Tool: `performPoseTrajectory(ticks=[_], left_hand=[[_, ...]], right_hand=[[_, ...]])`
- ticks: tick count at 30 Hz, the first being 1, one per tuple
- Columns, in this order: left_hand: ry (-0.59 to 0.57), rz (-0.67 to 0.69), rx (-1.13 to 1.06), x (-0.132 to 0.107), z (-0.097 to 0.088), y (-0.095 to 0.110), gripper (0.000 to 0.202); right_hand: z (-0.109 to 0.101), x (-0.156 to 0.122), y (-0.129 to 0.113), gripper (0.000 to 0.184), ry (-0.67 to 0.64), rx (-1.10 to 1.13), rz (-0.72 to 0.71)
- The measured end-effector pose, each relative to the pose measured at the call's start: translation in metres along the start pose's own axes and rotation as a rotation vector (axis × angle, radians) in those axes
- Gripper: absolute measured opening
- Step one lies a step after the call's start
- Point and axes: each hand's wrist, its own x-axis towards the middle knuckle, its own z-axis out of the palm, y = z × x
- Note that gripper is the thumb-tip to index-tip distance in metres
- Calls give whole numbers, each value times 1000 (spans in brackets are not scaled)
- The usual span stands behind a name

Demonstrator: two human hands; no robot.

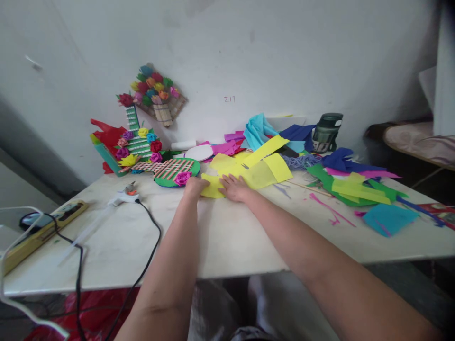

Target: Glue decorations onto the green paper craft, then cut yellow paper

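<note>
A strip of yellow crepe paper (pixel 261 174) lies across the table in front of me. My left hand (pixel 195 186) holds its left end, fingers closed around the edge and partly hidden from view. Flat on the strip, just to the right, rests my right hand (pixel 234 188) with its fingers spread. Beyond my left hand is a green guitar-shaped craft (pixel 161 173) with crossed thin sticks and a magenta paper rose (pixel 183 178). More yellow paper (pixel 227 164) lies behind the strip, with a small dark pointed thing on it.
A glue gun (pixel 124 196) with a black cord and a power strip (pixel 67 213) are at left. Decorated craft (pixel 138 137) stands behind. At right are coloured paper sheets (pixel 355 187), blue yarn (pixel 300 162), a dark bottle (pixel 327 132) and a thin stick (pixel 309 188).
</note>
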Motion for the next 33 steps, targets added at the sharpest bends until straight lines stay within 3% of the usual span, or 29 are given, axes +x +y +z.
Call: performPoseTrajectory(ticks=[2,8,11,18,26,30,33], left_hand=[[-28,9,56,-5,-2,1,25],[134,97,274,-29,-6,12,32],[153,151,340,-36,-2,18,32],[82,244,415,-40,8,23,31],[-64,186,181,-31,-1,16,33],[-37,257,242,-29,0,12,21],[20,251,328,-33,0,14,32]], right_hand=[[0,1,1,63,-5,-1,-5],[-1,1,1,56,-8,-21,-28],[-1,1,1,56,1,-21,-25],[-5,-4,-2,57,2,-39,-23],[-8,-6,-4,56,-25,-45,-28],[-5,-5,-2,58,-5,-33,-20],[-2,-3,-1,63,17,-15,-8]])
